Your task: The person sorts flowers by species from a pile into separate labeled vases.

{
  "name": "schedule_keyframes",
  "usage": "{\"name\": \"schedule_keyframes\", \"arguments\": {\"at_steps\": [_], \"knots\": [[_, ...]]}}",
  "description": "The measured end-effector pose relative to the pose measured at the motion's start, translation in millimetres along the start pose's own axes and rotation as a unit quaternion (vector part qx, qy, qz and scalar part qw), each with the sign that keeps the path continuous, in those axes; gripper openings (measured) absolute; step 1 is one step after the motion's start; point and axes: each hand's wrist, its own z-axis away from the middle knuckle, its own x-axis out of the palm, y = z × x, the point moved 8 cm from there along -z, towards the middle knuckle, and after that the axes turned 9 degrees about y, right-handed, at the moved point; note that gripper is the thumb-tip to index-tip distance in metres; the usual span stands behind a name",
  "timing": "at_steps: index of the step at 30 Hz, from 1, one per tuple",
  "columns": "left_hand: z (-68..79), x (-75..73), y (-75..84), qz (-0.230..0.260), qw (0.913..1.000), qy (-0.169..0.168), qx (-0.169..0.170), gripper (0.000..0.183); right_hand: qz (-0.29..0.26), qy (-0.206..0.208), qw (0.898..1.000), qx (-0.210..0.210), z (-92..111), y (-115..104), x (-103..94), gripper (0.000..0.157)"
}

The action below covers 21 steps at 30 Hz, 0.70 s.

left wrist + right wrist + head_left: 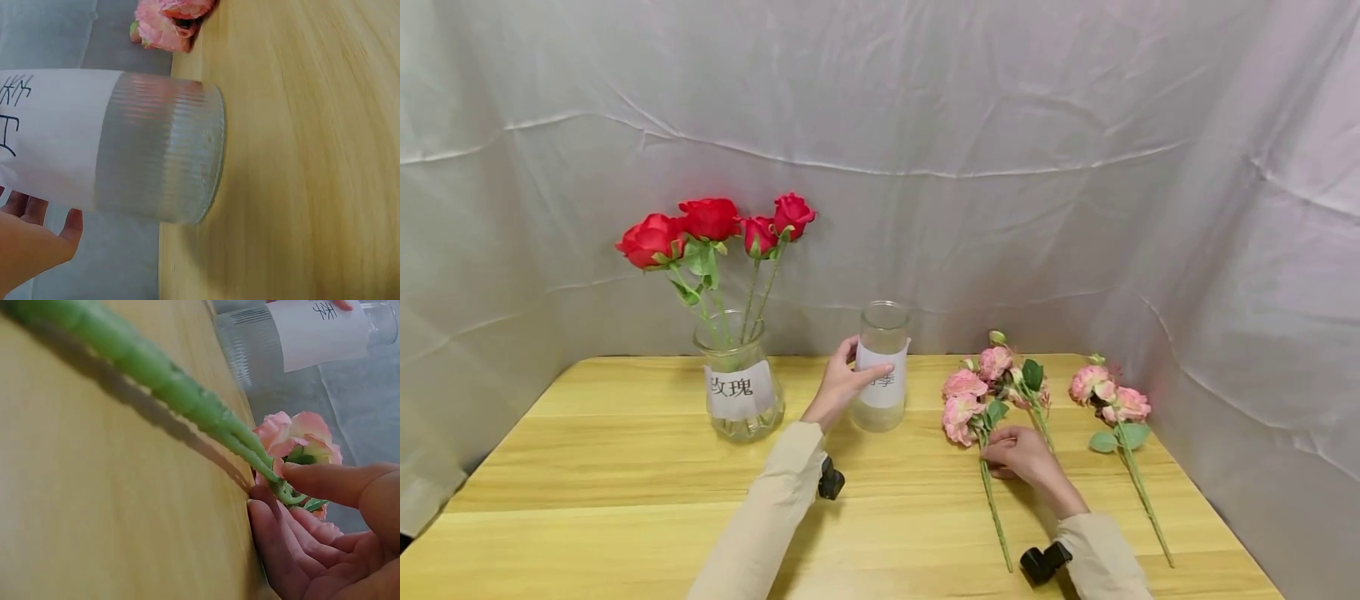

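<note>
My left hand [841, 385] holds a clear glass vase [880, 417] around its middle, thumb across the white paper label [868, 357] and fingers at the far side. In the left wrist view the ribbed lower part of the vase [162, 150] shows near the wooden table. My right hand [1022, 458] pinches the green stem of a pink flower [962, 412] just below its leaves. Seen from the right wrist, the thumb and forefinger meet at the stem [169, 387], which is slightly above the table.
A second glass vase [737, 423], labelled too, stands at the left with several red roses [709, 218]. Another pink flower [996, 363] lies just behind my right hand, and one more pink flower [1126, 404] near the table's right edge. Grey curtain [925, 167] hangs behind the table.
</note>
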Motion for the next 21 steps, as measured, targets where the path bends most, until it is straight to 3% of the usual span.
{"name": "schedule_keyframes", "arguments": {"at_steps": [5, 12, 19, 21], "knots": [[-2.1, -1.9, -0.9, -0.019, 0.9998, -0.003, 0.006, 0.072, 0.008, 0.001, 1.000, 0.016, -2, 5, 2.2, 0.025], [-1.4, -1.1, 1.7, -0.024, 0.9995, -0.009, 0.021, 0.072, -0.045, -0.009, 0.999, 0.024, -6, 9, 3.3, 0.028], [20.5, -3.9, 35.0, -0.022, 0.9990, -0.010, 0.037, 0.063, -0.103, -0.010, 0.994, 0.021, -7, 7, 2.6, 0.030], [21.5, -4.3, 36.2, -0.023, 0.9989, -0.008, 0.041, 0.062, -0.119, -0.005, 0.993, 0.020, -7, 5, 1.4, 0.031]]}}
